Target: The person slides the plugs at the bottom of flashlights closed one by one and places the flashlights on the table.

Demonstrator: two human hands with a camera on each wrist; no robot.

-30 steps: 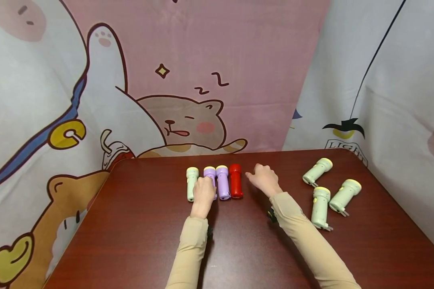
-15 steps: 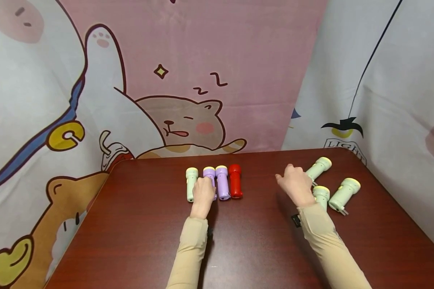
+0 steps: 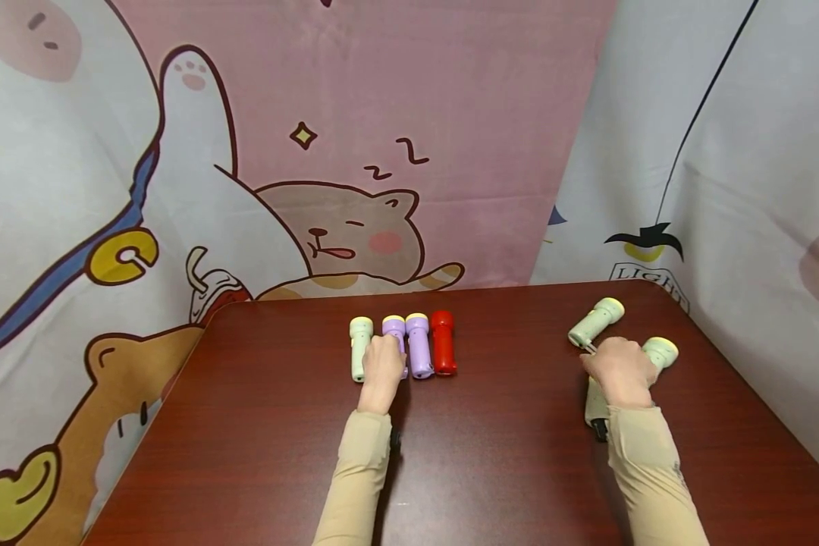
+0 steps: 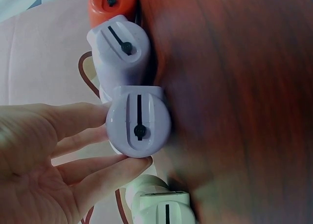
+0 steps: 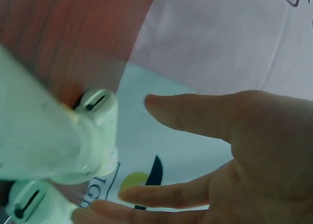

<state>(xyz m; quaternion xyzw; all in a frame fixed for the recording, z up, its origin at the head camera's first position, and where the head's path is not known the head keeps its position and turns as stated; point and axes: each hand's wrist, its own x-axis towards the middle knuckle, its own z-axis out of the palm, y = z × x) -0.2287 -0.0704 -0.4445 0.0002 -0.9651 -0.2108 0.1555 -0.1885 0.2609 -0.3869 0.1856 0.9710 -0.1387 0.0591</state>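
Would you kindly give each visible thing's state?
Leftmost green plastic flashlight: lying, unheld
Left purple plastic flashlight: lying, held
Right purple plastic flashlight: lying, unheld
Red plastic flashlight: lying, unheld
Far green plastic flashlight: prongs out
Near green plastic flashlight: partly hidden
Rightmost green plastic flashlight: partly hidden
Left hand: holding
Right hand: holding nothing

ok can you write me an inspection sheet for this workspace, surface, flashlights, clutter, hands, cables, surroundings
surface: dark reddish-brown table, glossy
row: leftmost green flashlight, left purple flashlight, right purple flashlight, red flashlight
loose group, right side: rear green flashlight; rightmost green flashlight and front green flashlight, both partly hidden
clutter: nothing seen
left hand: grips the left purple flashlight
right hand: at the loose group, gripping nothing; contact unclear
cables: nothing seen
surroundings: cartoon-printed cloth behind the table
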